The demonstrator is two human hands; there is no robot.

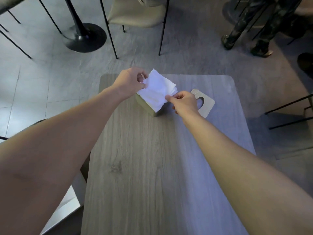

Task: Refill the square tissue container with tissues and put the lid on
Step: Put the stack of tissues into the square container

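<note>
Our left hand (131, 82) and right hand (183, 100) pinch a soft white tissue stack (158, 90) above the square wooden container (149, 108). Its flat wooden lid with an oval slot (205, 103) lies beside on the grey wood-grain table (152, 167).

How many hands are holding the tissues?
2. The left hand pinches the tissue stack's far-left edge; the right hand pinches its near-right corner, over the container.

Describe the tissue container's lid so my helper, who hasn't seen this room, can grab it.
Start at the grey wood-grain table and go to its far end, where the right hand pinches the white tissue stack. Just right of that hand, the flat pale wooden square lid lies on the tabletop. Its oval slot sets it apart.
</note>
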